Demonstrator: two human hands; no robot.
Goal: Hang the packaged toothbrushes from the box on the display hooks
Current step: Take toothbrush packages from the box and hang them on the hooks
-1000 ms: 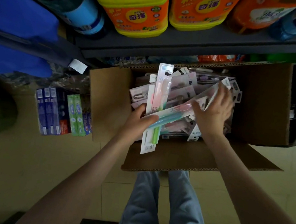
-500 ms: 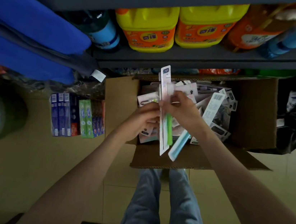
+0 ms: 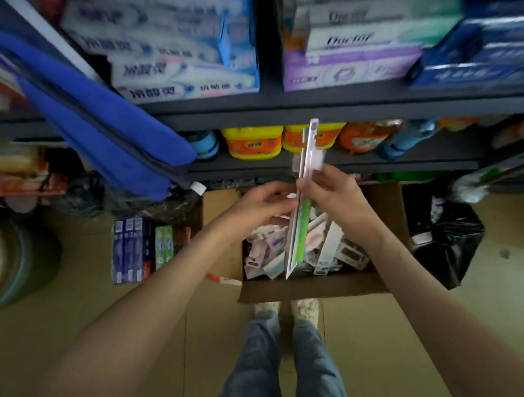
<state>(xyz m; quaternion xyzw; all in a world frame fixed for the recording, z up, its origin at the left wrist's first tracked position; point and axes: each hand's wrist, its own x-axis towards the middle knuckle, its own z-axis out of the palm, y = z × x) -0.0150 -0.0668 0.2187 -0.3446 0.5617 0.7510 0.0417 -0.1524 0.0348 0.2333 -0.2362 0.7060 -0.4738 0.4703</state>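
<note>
Above the open cardboard box (image 3: 389,208) I hold a small stack of packaged toothbrushes (image 3: 302,203) upright and edge-on; a green handle shows in the front pack. My right hand (image 3: 330,197) grips the stack from the right near its upper half. From the left, my left hand (image 3: 263,203) holds it with fingers curled against the packs. Several more packaged toothbrushes (image 3: 324,249) lie loose in the box below. No display hooks are visible.
Dark shelves (image 3: 332,107) stand ahead with toothpaste cartons above and yellow and orange detergent jugs (image 3: 251,142) below. Blue cloth (image 3: 97,120) hangs at the left. Toothpaste boxes (image 3: 137,248) lie on the floor left of the box; a black bag (image 3: 449,236) sits right.
Both hands have lifted the stack of packs higher out of the box, and the view has tilted upward, showing the upper shelves. The right hand's extra pack is now gathered into the stack.
</note>
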